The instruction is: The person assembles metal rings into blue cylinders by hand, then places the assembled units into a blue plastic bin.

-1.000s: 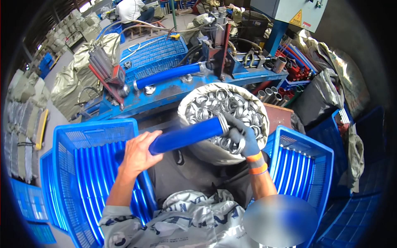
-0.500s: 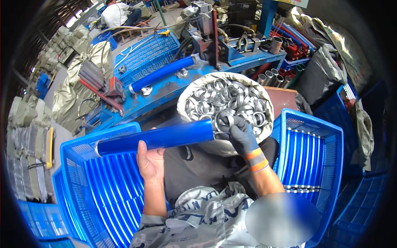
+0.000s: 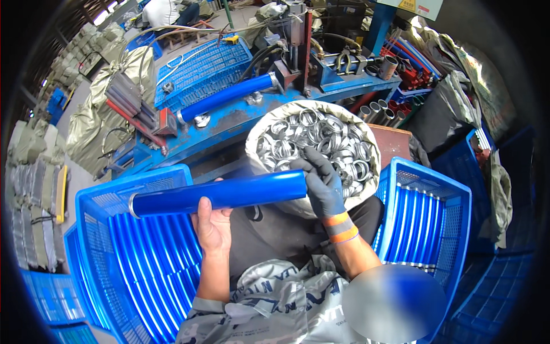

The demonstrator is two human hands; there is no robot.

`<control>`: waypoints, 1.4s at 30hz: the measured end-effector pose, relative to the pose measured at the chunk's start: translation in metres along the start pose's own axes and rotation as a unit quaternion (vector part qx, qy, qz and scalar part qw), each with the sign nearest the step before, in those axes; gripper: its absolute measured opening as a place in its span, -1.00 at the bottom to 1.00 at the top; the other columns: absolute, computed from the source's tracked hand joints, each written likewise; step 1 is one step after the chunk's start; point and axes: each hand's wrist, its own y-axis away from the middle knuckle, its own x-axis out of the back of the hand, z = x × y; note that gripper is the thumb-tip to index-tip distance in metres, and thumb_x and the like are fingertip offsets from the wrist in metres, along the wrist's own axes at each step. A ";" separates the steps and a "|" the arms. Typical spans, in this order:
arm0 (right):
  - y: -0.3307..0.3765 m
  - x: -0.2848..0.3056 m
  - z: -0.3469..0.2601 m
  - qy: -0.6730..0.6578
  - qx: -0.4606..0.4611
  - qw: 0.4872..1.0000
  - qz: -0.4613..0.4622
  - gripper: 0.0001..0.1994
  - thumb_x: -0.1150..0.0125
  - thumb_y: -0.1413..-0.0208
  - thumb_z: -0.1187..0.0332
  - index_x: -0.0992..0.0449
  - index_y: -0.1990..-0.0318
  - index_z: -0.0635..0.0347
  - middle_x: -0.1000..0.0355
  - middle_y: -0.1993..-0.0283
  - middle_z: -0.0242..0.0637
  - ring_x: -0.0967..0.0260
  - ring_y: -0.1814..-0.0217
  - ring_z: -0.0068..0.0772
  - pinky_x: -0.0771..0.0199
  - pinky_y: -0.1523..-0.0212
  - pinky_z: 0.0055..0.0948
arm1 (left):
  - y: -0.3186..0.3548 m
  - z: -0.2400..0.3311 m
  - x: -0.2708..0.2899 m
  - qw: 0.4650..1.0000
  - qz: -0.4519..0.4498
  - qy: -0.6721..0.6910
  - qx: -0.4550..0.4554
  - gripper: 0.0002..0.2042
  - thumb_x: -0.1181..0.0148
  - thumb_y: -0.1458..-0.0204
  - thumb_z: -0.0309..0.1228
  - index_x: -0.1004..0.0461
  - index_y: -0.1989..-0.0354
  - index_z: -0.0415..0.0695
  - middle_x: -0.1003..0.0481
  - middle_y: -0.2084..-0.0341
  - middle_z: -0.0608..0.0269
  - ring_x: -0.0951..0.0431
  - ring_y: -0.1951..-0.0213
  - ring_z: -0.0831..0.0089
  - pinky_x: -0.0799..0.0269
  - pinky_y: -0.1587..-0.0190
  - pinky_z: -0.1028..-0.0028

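Observation:
My bare left hand [image 3: 214, 225] grips a long blue tube [image 3: 223, 194] from below, near its middle. The tube lies almost level across my lap, with a silver ring on its left end. At the right end is my right hand [image 3: 325, 186], in a dark grey glove with an orange-striped cuff. Its fingers are stretched and apart beside the tube's rim, and no ring shows in them. Just beyond, a white sack [image 3: 371, 192] holds many loose silver metal rings [image 3: 281, 150]. The tube's right opening is hidden by the glove.
Blue crates of blue tubes stand at my left [image 3: 86, 213] and right [image 3: 465, 212]. Ahead is a blue workbench [image 3: 229, 117] with a clamping machine [image 3: 295, 51] and another blue tube [image 3: 229, 96] on it. A person [image 3: 161, 12] sits far left.
The metal ring that was in my right hand no longer shows. That hand has come left and down to the tube's end, its fingers opening out. The tube has shifted slightly right.

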 end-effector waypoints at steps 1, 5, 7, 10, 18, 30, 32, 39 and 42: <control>-0.004 0.002 0.001 0.002 -0.003 1.000 0.000 -0.29 -0.33 -0.45 0.53 -0.26 -0.70 0.31 -0.55 -0.47 0.11 -0.65 -0.32 -0.28 -0.68 -0.38 -0.25 | -0.002 -0.001 0.002 1.000 0.003 0.002 0.001 -0.42 -0.36 -0.50 -0.13 -0.43 -0.56 -0.12 -0.64 -0.34 -0.09 -0.71 -0.32 0.07 -0.72 -0.34 -0.01; -0.024 0.020 -0.003 -0.017 -0.002 0.999 0.033 -0.39 -0.28 -0.53 0.42 -0.37 -0.65 0.34 -0.53 -0.55 0.04 -0.61 -0.45 -0.25 -0.59 -0.51 -0.23 | -0.012 -0.004 0.008 0.999 0.022 0.035 -0.013 -0.44 -0.34 -0.51 -0.15 -0.42 -0.55 -0.15 -0.63 -0.34 -0.08 -0.72 -0.30 0.07 -0.74 -0.32 0.00; -0.034 0.042 0.008 0.215 -0.002 0.976 0.019 -0.40 -0.37 -0.51 0.33 -0.44 -0.60 0.33 -0.59 -0.50 -0.05 -0.58 -0.49 -0.30 -0.56 -0.51 -0.27 | -0.011 -0.006 0.013 0.998 0.031 0.045 -0.015 -0.45 -0.33 -0.51 -0.16 -0.42 -0.55 -0.15 -0.64 -0.34 -0.07 -0.72 -0.30 0.08 -0.74 -0.31 0.01; -0.043 0.081 0.017 0.642 0.137 0.750 -0.083 -0.33 -0.55 -0.30 0.22 -0.55 -0.55 0.07 -0.62 -0.46 -0.03 -0.64 -0.45 -0.02 -0.63 -0.43 -0.08 | -0.014 -0.005 0.019 0.998 0.031 0.056 -0.012 -0.45 -0.32 -0.52 -0.17 -0.41 -0.54 -0.17 -0.64 -0.34 -0.01 -0.72 -0.30 0.09 -0.73 -0.31 0.02; -0.049 0.078 0.013 0.808 0.123 0.557 -0.147 -0.34 -0.56 -0.16 0.17 -0.61 -0.46 -0.14 -0.64 -0.28 -0.15 -0.67 -0.23 0.07 -0.67 -0.22 0.05 | -0.011 -0.002 0.031 0.997 0.052 0.052 -0.014 -0.43 -0.33 -0.51 -0.14 -0.40 -0.55 -0.18 -0.60 -0.38 0.01 -0.67 -0.35 0.10 -0.68 -0.38 0.00; -0.053 0.078 0.012 0.755 0.082 0.642 -0.100 -0.72 -0.39 -0.21 0.32 -0.83 -0.05 -0.04 -0.71 0.11 0.01 -0.71 0.11 0.23 -0.72 0.06 0.18 | -0.004 -0.008 0.020 0.995 0.050 0.081 -0.008 -0.51 -0.28 -0.54 -0.13 -0.49 -0.49 -0.13 -0.66 -0.31 -0.02 -0.73 -0.28 0.10 -0.73 -0.29 0.03; -0.045 0.075 -0.002 0.527 -0.116 0.839 -0.068 -0.74 -0.40 -0.39 0.28 -0.82 -0.11 0.16 -0.79 0.13 -0.24 -0.73 0.14 -0.20 -0.73 0.08 -0.19 | 0.000 -0.008 0.017 0.995 0.049 0.084 -0.005 -0.52 -0.28 -0.54 -0.13 -0.50 -0.48 -0.14 -0.67 -0.30 -0.02 -0.73 -0.28 0.11 -0.74 -0.29 0.04; -0.001 0.031 -0.033 0.084 -0.095 0.987 -0.102 -0.58 -0.31 -0.53 0.28 -0.70 -0.37 0.33 -0.57 -0.54 -0.12 -0.64 -0.33 -0.40 -0.79 -0.11 -0.33 | 0.007 -0.013 0.004 0.998 0.031 0.057 0.002 -0.53 -0.31 -0.52 -0.16 -0.51 -0.45 -0.16 -0.67 -0.28 -0.05 -0.74 -0.26 0.12 -0.76 -0.21 0.12; -0.003 0.027 -0.032 0.123 -0.062 0.988 -0.075 -0.62 -0.42 -0.26 0.59 -0.70 -0.23 0.35 -0.51 -0.60 -0.03 -0.60 -0.43 -0.34 -0.73 -0.31 -0.33 | 0.007 -0.017 0.004 0.997 0.047 0.054 -0.003 -0.54 -0.32 -0.52 -0.19 -0.51 -0.45 -0.16 -0.67 -0.28 -0.06 -0.75 -0.24 0.11 -0.78 -0.15 0.15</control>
